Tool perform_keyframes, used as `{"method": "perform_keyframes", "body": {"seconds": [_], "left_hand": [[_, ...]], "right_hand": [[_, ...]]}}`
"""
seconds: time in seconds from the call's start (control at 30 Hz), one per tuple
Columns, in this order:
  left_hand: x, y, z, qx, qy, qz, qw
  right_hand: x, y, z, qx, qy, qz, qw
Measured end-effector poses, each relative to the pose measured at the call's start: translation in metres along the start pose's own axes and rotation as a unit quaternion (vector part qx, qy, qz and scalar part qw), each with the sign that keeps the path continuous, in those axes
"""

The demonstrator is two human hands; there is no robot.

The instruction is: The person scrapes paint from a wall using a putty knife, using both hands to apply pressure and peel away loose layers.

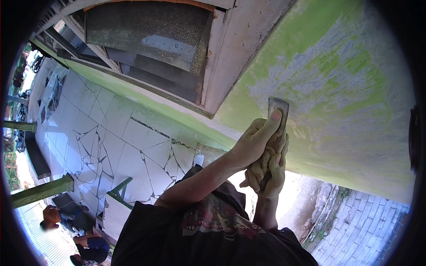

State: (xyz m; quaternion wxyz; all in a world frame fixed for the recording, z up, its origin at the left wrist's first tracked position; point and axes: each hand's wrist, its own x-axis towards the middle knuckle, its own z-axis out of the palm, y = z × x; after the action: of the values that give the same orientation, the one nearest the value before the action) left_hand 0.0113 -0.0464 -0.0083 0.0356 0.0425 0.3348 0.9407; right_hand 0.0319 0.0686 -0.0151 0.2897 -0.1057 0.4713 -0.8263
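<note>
A scraper with a flat, wide metal blade (278,104) is held up against the green wall (319,128), its edge at a patch where the green paint is scraped to grey. My left hand (259,137) is closed on the scraper, with the thumb lying along the blade. Lower down, my right hand (270,174) wraps round the handle end, which the fingers mostly hide. Pale dust covers the fingers of both hands.
A framed window (151,40) is set in the wall at upper left. Below it lies a cracked tiled floor (120,150). Two people (51,215) (91,248) are at lower left, near a green post (44,190). Grey paving (359,226) shows at lower right.
</note>
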Motion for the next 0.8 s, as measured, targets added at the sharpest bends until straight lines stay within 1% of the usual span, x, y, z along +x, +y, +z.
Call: {"method": "perform_keyframes", "body": {"seconds": [0.07, 0.1, 0.17, 0.23, 0.27, 0.3, 0.33, 0.37, 0.43, 0.47, 0.5, 0.57, 0.6, 0.63, 0.7, 0.77, 0.8], "left_hand": [[0.001, 0.004, 0.000, -0.017, -0.024, 0.035, 0.999], [-0.001, 0.002, 0.000, -0.012, -0.025, 0.036, 0.999], [-0.005, -0.017, 0.001, -0.018, 0.016, -0.038, 0.999], [-0.003, -0.017, 0.002, -0.028, 0.027, -0.039, 0.999], [-0.005, -0.014, -0.003, -0.024, -0.005, -0.038, 0.999], [-0.006, -0.009, -0.006, -0.020, -0.034, -0.036, 0.999], [-0.006, -0.009, -0.007, -0.016, -0.047, -0.019, 0.999], [-0.006, -0.015, -0.004, -0.018, -0.044, -0.025, 0.999], [-0.001, -0.025, 0.002, -0.044, 0.011, -0.014, 0.999], [0.000, -0.027, 0.004, -0.048, 0.012, -0.019, 0.999], [0.002, -0.026, 0.004, -0.044, 0.005, -0.018, 0.999], [0.001, -0.027, 0.001, -0.061, -0.008, 0.022, 0.998], [0.002, -0.027, -0.001, -0.054, -0.012, 0.035, 0.998], [0.004, -0.033, -0.001, -0.059, -0.006, 0.036, 0.998], [0.007, -0.044, 0.003, -0.053, 0.023, 0.039, 0.998], [0.011, -0.043, 0.007, -0.053, 0.001, 0.042, 0.998], [0.012, -0.041, 0.007, -0.055, -0.004, 0.068, 0.996]], "right_hand": [[-0.008, 0.000, -0.005, -0.007, 0.013, 0.011, 1.000], [-0.008, 0.002, -0.006, -0.011, 0.017, 0.013, 1.000], [-0.016, 0.006, -0.012, -0.030, 0.016, -0.005, 0.999], [-0.014, 0.004, -0.010, 0.003, 0.030, 0.032, 0.999], [-0.017, 0.002, -0.004, -0.014, 0.031, 0.021, 0.999], [-0.015, 0.010, -0.009, -0.076, 0.019, -0.016, 0.997], [-0.017, 0.013, -0.011, -0.046, 0.018, -0.005, 0.999], [-0.017, 0.013, -0.009, -0.013, 0.017, 0.005, 1.000], [-0.019, 0.008, -0.024, 0.004, 0.028, 0.030, 0.999], [-0.020, 0.007, -0.027, 0.014, 0.036, 0.037, 0.999], [-0.018, 0.005, -0.026, 0.014, 0.035, 0.029, 0.999], [-0.015, 0.002, -0.023, -0.056, 0.000, -0.004, 0.998], [-0.015, 0.012, -0.025, -0.089, 0.063, -0.026, 0.994], [-0.016, 0.010, -0.029, -0.091, 0.063, -0.019, 0.994], [-0.018, -0.002, -0.034, -0.010, 0.041, 0.045, 0.998], [-0.017, -0.004, -0.040, -0.021, 0.035, 0.020, 0.999], [-0.014, -0.008, -0.037, -0.007, 0.040, 0.023, 0.999]]}}
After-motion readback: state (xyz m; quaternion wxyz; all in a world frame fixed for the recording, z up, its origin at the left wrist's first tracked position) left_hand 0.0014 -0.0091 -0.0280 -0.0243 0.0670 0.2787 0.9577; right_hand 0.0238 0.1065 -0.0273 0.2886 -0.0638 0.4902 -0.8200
